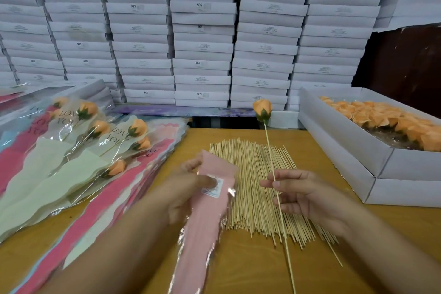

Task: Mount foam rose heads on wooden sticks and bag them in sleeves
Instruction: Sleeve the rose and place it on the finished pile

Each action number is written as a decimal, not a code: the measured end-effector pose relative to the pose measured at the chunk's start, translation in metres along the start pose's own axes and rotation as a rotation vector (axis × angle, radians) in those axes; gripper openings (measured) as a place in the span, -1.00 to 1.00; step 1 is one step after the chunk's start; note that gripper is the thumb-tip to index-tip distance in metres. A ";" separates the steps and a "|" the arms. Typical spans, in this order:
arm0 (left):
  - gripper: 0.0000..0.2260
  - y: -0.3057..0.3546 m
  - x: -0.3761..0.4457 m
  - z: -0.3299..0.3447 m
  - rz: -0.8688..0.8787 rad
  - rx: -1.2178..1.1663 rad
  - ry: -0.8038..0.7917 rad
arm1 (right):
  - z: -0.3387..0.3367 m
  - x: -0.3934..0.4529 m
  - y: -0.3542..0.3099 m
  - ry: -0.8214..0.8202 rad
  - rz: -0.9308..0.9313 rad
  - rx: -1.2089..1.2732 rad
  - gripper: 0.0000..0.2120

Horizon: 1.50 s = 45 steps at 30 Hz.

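Left hand: the left hand [188, 188] grips a pink sleeve [205, 210] near its upper end, fingers curled round it, thumb over a small white label.
Pink sleeve: matte pink paper inside glossy clear film, long and tapering, wide end up, narrow end running off the bottom edge; held above the table, blurred.
Right hand: the right hand [303, 196] pinches a wooden stick [276, 188] between thumb and fingertips, about midway along it.
Wooden stick: thin, pale, straight, tilted slightly; its top carries a foam rose head [262, 108].
Foam rose head: orange bud, smooth layered petals, dark green calyx at the base; raised over the far table edge.
Stick pile: loose sticks [253, 186] lie in a flat bundle on the wooden table [250, 265], between the two hands.
Rose box: shallow white box [343, 148] at right, holding more orange heads [386, 119].
Finished stock: bagged roses [95, 136] in cream and pink sleeves printed "LOVE YOU", heaped at left.
Backdrop: stacked white cartons [202, 31].
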<state>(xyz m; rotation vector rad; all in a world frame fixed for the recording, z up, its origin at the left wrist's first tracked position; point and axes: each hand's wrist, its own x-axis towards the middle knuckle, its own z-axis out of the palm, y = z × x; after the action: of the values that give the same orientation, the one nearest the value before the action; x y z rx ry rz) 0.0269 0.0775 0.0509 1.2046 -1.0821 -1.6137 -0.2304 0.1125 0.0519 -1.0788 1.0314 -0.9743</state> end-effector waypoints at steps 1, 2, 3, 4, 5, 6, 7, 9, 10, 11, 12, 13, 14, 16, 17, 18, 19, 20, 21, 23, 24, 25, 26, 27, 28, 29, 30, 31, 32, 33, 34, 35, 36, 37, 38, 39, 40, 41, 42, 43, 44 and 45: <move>-0.48 -0.003 -0.004 0.007 0.012 -0.016 -0.042 | 0.000 0.000 0.000 -0.008 0.009 0.013 -0.64; -0.47 -0.006 -0.007 0.014 0.022 -0.026 -0.074 | 0.000 0.000 0.001 -0.017 0.019 0.031 -0.67; -0.47 -0.009 -0.009 0.020 0.031 -0.026 -0.103 | 0.000 0.001 0.001 -0.029 0.028 0.051 -0.71; -0.46 -0.013 -0.011 0.025 0.034 -0.025 -0.135 | 0.001 0.001 0.001 -0.041 0.031 0.066 -0.75; -0.47 -0.016 -0.013 0.029 0.030 -0.021 -0.168 | 0.001 0.001 0.001 -0.049 0.028 0.078 -0.76; -0.48 -0.020 -0.015 0.032 0.023 -0.014 -0.193 | 0.001 0.001 0.002 -0.052 0.019 0.088 -0.77; -0.50 -0.023 -0.016 0.034 0.015 -0.002 -0.207 | 0.000 0.002 0.002 -0.050 0.007 0.096 -0.77; -0.51 -0.028 -0.018 0.037 -0.011 0.035 -0.219 | -0.001 0.003 0.003 -0.027 -0.017 0.110 -0.75; -0.51 -0.030 -0.019 0.037 -0.023 0.052 -0.228 | -0.001 0.004 0.003 -0.006 -0.024 0.112 -0.74; -0.50 -0.031 -0.019 0.037 -0.033 0.066 -0.236 | -0.002 0.004 0.004 0.015 -0.027 0.107 -0.72; -0.50 -0.032 -0.019 0.036 -0.043 0.079 -0.243 | -0.002 0.004 0.004 0.029 -0.028 0.094 -0.72; -0.50 -0.032 -0.020 0.035 -0.052 0.094 -0.251 | -0.001 0.004 0.004 0.036 -0.029 0.079 -0.74; -0.51 -0.031 -0.021 0.035 -0.056 0.106 -0.267 | -0.001 0.004 0.004 0.038 -0.030 0.065 -0.78; -0.56 -0.030 -0.022 0.036 -0.053 0.099 -0.298 | 0.001 0.003 0.005 0.038 -0.028 0.043 -0.81; -0.63 -0.028 -0.021 0.036 -0.041 0.083 -0.297 | 0.002 0.003 0.005 0.037 -0.026 0.033 -0.81; -0.74 -0.026 -0.020 0.037 -0.027 0.061 -0.275 | 0.003 0.002 0.005 0.035 -0.023 0.021 -0.79; -0.84 -0.023 -0.017 0.038 -0.017 0.034 -0.229 | 0.004 0.002 0.006 0.030 -0.020 0.009 -0.77; -0.91 -0.020 -0.013 0.039 -0.011 0.002 -0.178 | 0.005 0.002 0.006 0.024 -0.016 -0.001 -0.75; -0.94 -0.018 -0.010 0.040 -0.006 -0.025 -0.133 | 0.005 0.001 0.006 0.018 -0.011 -0.009 -0.74; -0.95 -0.016 -0.001 0.040 0.019 -0.058 -0.064 | 0.007 0.001 0.007 0.007 0.003 -0.017 -0.75; -0.95 -0.017 0.002 0.039 0.036 -0.066 -0.036 | 0.008 0.001 0.007 0.000 0.010 -0.020 -0.77; -0.96 -0.018 0.004 0.039 0.049 -0.072 -0.023 | 0.008 0.001 0.008 -0.008 0.014 -0.022 -0.78; -0.95 -0.020 0.005 0.038 0.054 -0.079 -0.024 | 0.009 0.002 0.008 -0.012 0.015 -0.023 -0.78; -0.90 -0.022 0.005 0.037 0.054 -0.083 -0.028 | 0.008 0.002 0.008 -0.011 0.013 -0.017 -0.78; -0.87 -0.025 0.005 0.036 0.052 -0.084 -0.037 | 0.007 0.002 0.008 -0.001 0.008 -0.002 -0.77; -0.86 -0.027 0.005 0.036 0.053 -0.073 -0.050 | 0.007 0.003 0.008 0.014 0.002 0.019 -0.76; -0.86 -0.029 0.004 0.035 0.054 -0.056 -0.061 | 0.006 0.004 0.008 0.032 -0.005 0.036 -0.74; -0.85 -0.031 0.003 0.035 0.054 -0.041 -0.067 | 0.005 0.004 0.008 0.050 -0.013 0.046 -0.71; -0.85 -0.032 0.003 0.035 0.053 -0.035 -0.069 | 0.005 0.004 0.008 0.066 -0.019 0.047 -0.69; -0.85 -0.032 0.002 0.035 0.052 -0.034 -0.075 | 0.005 0.004 0.009 0.077 -0.023 0.045 -0.67; -0.84 -0.032 0.002 0.035 0.049 -0.037 -0.082 | 0.005 0.004 0.009 0.082 -0.027 0.039 -0.66; -0.83 -0.032 0.002 0.036 0.044 -0.047 -0.088 | 0.006 0.004 0.009 0.081 -0.030 0.032 -0.67; -0.82 -0.032 0.001 0.036 0.036 -0.060 -0.093 | 0.006 0.004 0.009 0.078 -0.031 0.022 -0.68; -0.81 -0.031 0.000 0.037 0.028 -0.071 -0.095 | 0.007 0.003 0.010 0.072 -0.032 0.010 -0.72; -0.79 -0.030 -0.001 0.038 0.020 -0.080 -0.089 | 0.008 0.003 0.009 0.064 -0.031 -0.001 -0.76; -0.77 -0.030 -0.002 0.038 0.011 -0.086 -0.078 | 0.008 0.003 0.009 0.054 -0.029 -0.011 -0.80; -0.73 -0.030 -0.002 0.038 0.005 -0.093 -0.075 | 0.009 0.002 0.009 0.040 -0.024 -0.021 -0.81; -0.69 -0.030 -0.003 0.038 0.003 -0.100 -0.081 | 0.009 0.002 0.009 0.021 -0.019 -0.030 -0.82; -0.67 -0.029 -0.003 0.037 0.004 -0.107 -0.097 | 0.010 0.001 0.009 -0.001 -0.015 -0.039 -0.82; -0.68 -0.029 -0.003 0.037 0.008 -0.108 -0.111 | 0.010 0.001 0.009 -0.020 -0.013 -0.047 -0.80; -0.70 -0.029 -0.004 0.036 0.008 -0.102 -0.118 | 0.011 0.000 0.009 -0.031 -0.013 -0.052 -0.79; -0.72 -0.029 -0.004 0.035 0.007 -0.090 -0.123 | 0.011 0.000 0.009 -0.033 -0.016 -0.052 -0.78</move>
<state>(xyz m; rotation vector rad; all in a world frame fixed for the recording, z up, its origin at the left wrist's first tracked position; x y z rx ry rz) -0.0101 0.0952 0.0303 1.0533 -1.0763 -1.7307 -0.2186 0.1165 0.0449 -1.1440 1.0269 -0.9444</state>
